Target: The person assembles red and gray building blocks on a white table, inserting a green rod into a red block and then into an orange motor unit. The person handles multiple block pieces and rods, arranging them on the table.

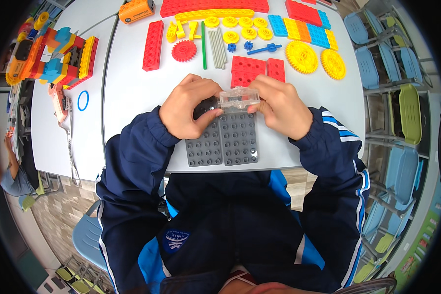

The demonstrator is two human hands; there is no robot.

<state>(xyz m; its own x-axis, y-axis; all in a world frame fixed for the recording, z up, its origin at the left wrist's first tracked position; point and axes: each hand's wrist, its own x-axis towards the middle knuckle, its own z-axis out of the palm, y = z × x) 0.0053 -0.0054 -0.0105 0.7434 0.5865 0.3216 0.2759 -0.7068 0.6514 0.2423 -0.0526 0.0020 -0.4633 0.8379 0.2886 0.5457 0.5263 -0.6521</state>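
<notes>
Dark sleeves [147, 161] frame both my hands over the grey plates [223, 139], which lie just under my fingers. Left hand [188, 105] and right hand [279, 108] are each pinched on an end of the clear block [238, 99], held between them above the plates' far edge. I'd keep it level, line it up with the studs, then press evenly. Red bricks [257, 68] sit just beyond my knuckles.
</notes>
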